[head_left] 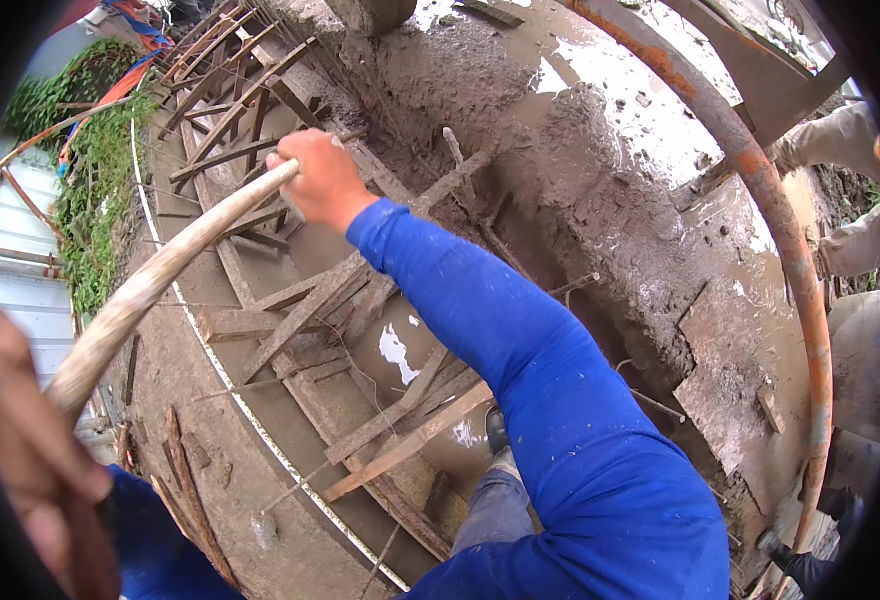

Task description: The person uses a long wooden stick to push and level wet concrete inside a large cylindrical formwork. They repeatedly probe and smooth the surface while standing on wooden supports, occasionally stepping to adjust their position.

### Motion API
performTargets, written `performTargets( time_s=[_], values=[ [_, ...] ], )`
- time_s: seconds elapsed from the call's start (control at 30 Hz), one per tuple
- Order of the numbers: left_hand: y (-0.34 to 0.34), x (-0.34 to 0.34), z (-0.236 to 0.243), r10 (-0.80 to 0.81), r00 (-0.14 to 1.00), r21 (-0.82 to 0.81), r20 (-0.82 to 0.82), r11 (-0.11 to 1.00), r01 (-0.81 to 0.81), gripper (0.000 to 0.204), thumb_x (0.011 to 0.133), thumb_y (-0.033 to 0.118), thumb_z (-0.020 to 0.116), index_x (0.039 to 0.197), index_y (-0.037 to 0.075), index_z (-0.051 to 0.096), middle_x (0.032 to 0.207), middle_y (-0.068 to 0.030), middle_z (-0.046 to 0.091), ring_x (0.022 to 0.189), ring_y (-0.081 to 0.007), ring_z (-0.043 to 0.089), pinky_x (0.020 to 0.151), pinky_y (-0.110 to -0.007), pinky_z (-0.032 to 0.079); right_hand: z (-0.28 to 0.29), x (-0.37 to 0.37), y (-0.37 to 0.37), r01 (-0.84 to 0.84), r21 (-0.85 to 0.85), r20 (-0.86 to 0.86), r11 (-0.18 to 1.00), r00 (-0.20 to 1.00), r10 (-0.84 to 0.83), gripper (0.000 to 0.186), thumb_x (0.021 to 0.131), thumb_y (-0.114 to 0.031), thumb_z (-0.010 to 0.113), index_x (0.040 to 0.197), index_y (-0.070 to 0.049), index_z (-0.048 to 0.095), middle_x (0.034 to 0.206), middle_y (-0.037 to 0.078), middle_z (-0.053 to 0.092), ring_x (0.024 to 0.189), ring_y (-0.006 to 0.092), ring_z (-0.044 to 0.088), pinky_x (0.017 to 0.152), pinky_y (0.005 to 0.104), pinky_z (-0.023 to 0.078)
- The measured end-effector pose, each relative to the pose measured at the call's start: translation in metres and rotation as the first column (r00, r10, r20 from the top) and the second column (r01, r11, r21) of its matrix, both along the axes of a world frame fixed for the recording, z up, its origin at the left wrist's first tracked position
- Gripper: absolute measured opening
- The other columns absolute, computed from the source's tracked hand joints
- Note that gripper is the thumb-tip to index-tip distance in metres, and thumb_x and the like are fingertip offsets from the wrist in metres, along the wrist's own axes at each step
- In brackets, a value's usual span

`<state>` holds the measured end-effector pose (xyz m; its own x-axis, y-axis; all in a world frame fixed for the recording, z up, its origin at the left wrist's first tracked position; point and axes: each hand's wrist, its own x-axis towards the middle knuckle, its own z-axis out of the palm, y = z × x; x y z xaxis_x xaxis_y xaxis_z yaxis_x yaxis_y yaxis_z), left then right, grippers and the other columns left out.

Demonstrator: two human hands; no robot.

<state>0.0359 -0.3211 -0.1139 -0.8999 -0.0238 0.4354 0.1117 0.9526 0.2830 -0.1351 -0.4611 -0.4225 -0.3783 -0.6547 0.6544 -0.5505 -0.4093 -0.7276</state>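
A long, pale, worn wooden pole slants across the left side. My right arm, in a blue sleeve, reaches up and forward. My right hand is closed around the pole's far end. Large and blurred at the lower left edge, my left hand wraps around its near part. Whatever the pole leads to beyond my left hand is out of the picture. Below the pole, wooden formwork boards and crosspieces stand in a muddy trench. One of my legs, in jeans, stands among these boards.
A rusty curved pipe arches over the right side. Wet mud and puddles lie beyond the trench. A white line runs along the left. Thin rods stick out beside the boards. Another person's sleeve shows at far right.
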Motion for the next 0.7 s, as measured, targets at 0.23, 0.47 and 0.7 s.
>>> performTargets(
  time_s=[0.23,0.47,0.7],
  values=[
    [-0.033,-0.053,-0.074,0.185,0.982,0.196,0.047,0.962,-0.191,0.015,0.09,0.012,0.052,0.091,0.002,0.063,0.076,-0.0059,0.057,0.07,-0.0143,0.053,0.065,-0.028,0.04,-0.084,-0.067,-0.034,-0.058,0.365,-0.128,0.929,0.985,0.112,0.027,0.093,-0.035,0.07,0.086,-0.009,0.072,0.094,0.019,0.07,0.095,0.0419,0.066,0.084,0.0499,0.053],
    [-0.139,-0.042,0.043,0.26,0.957,0.621,-0.128,0.773,-0.127,0.024,0.103,0.011,0.042,0.112,-0.005,0.057,0.08,0.0018,0.041,0.079,-0.0119,0.048,0.075,-0.026,0.041,0.024,-0.061,0.035,-0.15,0.564,0.036,0.812,0.987,0.157,0.032,0.09,-0.035,0.069,0.102,-0.007,0.077,0.097,0.024,0.073,0.096,0.0429,0.07,0.087,0.0494,0.055],
    [-0.02,-0.01,0.059,0.342,0.935,0.506,-0.088,0.824,-0.254,0.019,0.098,0.011,0.047,0.102,-0.001,0.06,0.073,-0.0019,0.047,0.072,-0.013,0.054,0.062,-0.025,0.035,0.028,-0.023,0.072,-0.028,0.472,-0.012,0.881,0.999,0.039,0.017,0.086,-0.025,0.068,0.089,-0.011,0.077,0.09,0.019,0.074,0.092,0.0415,0.07,0.085,0.0516,0.055]
  ],
)
